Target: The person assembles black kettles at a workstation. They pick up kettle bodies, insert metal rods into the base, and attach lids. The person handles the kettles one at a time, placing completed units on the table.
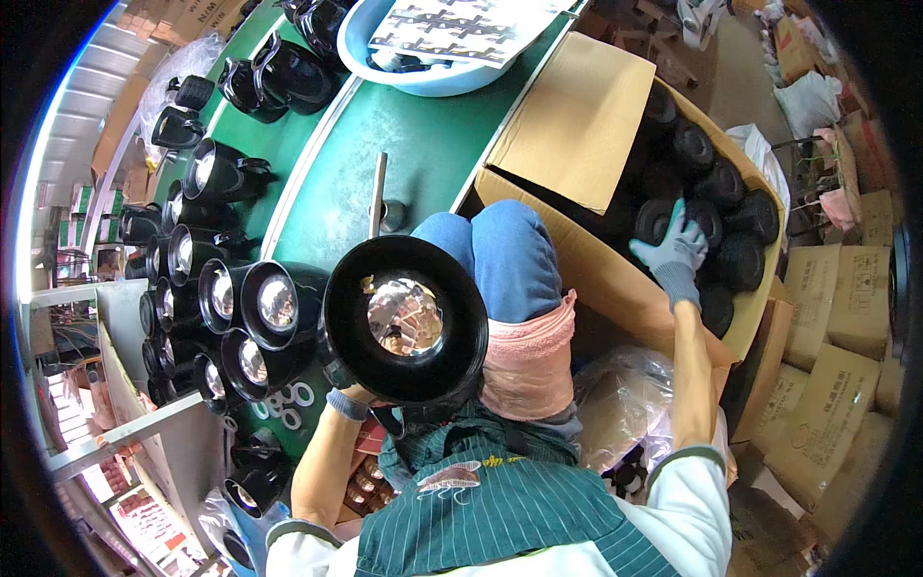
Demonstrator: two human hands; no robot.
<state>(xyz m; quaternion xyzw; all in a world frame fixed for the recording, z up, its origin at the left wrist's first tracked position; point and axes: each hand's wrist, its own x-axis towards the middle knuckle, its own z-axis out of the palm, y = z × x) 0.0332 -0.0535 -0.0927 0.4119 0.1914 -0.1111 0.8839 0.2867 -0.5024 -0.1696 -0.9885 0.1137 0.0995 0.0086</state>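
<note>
My left hand (358, 395) grips a large black jug (336, 279) low on its side, and most of its fingers are hidden behind it. The jug's wide mouth faces up, showing a shiny mirror-like liner (405, 317) inside. It rests over my lap, near my blue-trousered knees. Off to the right, my gloved right hand (673, 248) reaches into an open cardboard box (567, 255). Its fingers are spread over black, round, ridged lid-like pieces (731, 226), touching the top ones. Nothing shows clearly grasped in it.
Several similar black jugs (279, 304) crowd the green bench (327, 183) at left, beside white rings (286, 404). A blue basin (423, 77) with a printed sheet (461, 31) stands at the far end. Closed cartons (827, 413) are stacked at right.
</note>
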